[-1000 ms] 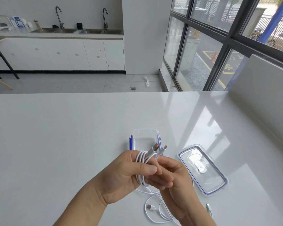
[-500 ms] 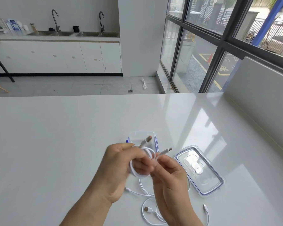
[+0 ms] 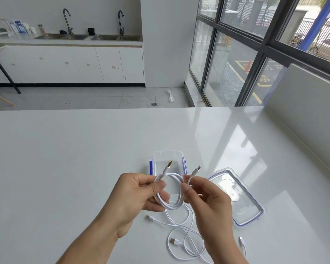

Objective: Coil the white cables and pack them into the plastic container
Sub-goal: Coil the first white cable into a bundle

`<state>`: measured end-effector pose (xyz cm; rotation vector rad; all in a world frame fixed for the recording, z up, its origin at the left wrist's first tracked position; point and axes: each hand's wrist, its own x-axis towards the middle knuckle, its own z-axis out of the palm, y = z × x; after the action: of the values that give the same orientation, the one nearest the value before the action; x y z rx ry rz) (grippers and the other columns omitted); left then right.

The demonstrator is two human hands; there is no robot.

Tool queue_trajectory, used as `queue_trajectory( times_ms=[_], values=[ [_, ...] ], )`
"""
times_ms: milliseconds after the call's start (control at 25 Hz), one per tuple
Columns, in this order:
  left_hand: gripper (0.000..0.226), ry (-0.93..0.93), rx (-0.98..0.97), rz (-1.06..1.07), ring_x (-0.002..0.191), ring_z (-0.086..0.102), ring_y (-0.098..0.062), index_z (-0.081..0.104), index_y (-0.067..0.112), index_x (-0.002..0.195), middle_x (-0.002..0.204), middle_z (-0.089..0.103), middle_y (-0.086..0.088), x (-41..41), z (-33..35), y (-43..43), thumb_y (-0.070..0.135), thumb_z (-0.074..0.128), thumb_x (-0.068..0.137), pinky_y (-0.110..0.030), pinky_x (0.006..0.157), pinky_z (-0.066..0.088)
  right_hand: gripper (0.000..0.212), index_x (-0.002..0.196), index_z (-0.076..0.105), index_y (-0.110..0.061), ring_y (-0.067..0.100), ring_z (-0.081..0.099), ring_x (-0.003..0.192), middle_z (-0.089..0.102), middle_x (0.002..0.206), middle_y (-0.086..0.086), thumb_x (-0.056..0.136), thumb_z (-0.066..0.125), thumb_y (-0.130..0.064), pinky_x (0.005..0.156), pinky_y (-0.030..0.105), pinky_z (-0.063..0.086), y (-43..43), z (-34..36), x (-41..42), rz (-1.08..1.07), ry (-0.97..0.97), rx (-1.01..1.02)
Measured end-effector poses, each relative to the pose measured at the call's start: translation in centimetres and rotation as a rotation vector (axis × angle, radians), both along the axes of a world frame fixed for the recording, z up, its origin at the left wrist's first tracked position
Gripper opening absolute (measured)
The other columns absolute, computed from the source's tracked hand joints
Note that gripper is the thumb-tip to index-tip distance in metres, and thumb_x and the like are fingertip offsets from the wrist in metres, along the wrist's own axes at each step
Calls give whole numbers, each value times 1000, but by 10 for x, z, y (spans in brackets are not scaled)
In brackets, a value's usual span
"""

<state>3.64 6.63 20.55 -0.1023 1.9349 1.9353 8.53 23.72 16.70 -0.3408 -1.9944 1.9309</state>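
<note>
pinching coiled white cable (image 3: pixel 170 191) between both hands' fingers (image 3: pixel 157 186); no legible writing.

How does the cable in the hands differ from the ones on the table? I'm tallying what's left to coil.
The held cable is wound into a coil, pinched by the left hand and right hand above the container. The loose cables sprawl uncoiled on the table, untouched. All are white.
</note>
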Motion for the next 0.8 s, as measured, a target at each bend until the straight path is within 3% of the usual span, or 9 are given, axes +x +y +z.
queue_trajectory(
  times_ms=[120, 240, 320, 400, 480, 560, 640, 800],
  values=[
    [14, -7, 6, 54, 60, 73, -27, 81, 3, 80, 76, 78, -22, 1, -2, 2, 11, 72, 88, -30, 56, 61, 11, 85, 76, -24, 15, 67, 76, 75, 94, -4, 89, 74, -14, 63, 31, 55, 2, -2, 0, -73, 197, 326],
    [15, 7, -1, 68, 62, 75, -29, 81, 5, 77, 74, 78, -21, 1, -4, 5, 11, 72, 88, -30, 55, 60, 14, 100, 78, -16, 13, 64, 75, 68, 97, 0, 92, 67, -13, 61, 25, 49, 6, -1, 0, -35, 361, 685],
    [15, 28, 8, 66, 64, 75, -31, 81, 6, 78, 74, 77, -21, 2, -4, 7, 11, 72, 88, -30, 56, 60, 20, 105, 80, -20, 14, 63, 71, 67, 103, 0, 93, 65, -15, 60, 24, 48, 5, 0, 1, 3, 364, 755],
    [15, 58, 18, 47, 64, 75, -31, 82, 7, 79, 74, 77, -20, 4, -3, 10, 12, 72, 89, -30, 57, 60, 19, 99, 82, -24, 14, 68, 76, 71, 108, -2, 91, 71, -10, 64, 27, 53, 3, 3, 1, 32, 286, 577],
    [15, 88, 28, 39, 64, 75, -30, 82, 8, 80, 74, 77, -19, 7, -3, 12, 14, 72, 89, -32, 58, 61, 32, 86, 83, -24, 21, 73, 85, 75, 103, -1, 85, 74, 6, 69, 38, 57, 2, 5, 0, 91, 172, 180],
    [14, 111, 45, 55, 64, 74, -30, 81, 9, 80, 74, 78, -18, 10, -3, 15, 14, 71, 88, -34, 60, 62, 38, 73, 80, -17, 26, 70, 81, 75, 91, 5, 79, 70, 20, 65, 43, 52, 5, 8, -2, 118, 94, -92],
    [13, 144, 54, 61, 64, 73, -29, 82, 11, 81, 73, 77, -17, 12, -3, 16, 14, 71, 87, -35, 60, 62, 34, 69, 73, -14, 24, 63, 70, 70, 82, 17, 74, 71, 19, 62, 40, 48, 8, 14, -4, 143, 42, -159],
    [13, 237, 24, 17, 62, 72, -21, 83, 18, 83, 70, 78, -12, 18, -3, 18, 13, 72, 87, -31, 58, 61, 28, 85, 65, -14, 22, 59, 61, 67, 79, 12, 63, 71, 2, 56, 32, 47, 19, 24, -11, 279, -138, -237]
  ],
)
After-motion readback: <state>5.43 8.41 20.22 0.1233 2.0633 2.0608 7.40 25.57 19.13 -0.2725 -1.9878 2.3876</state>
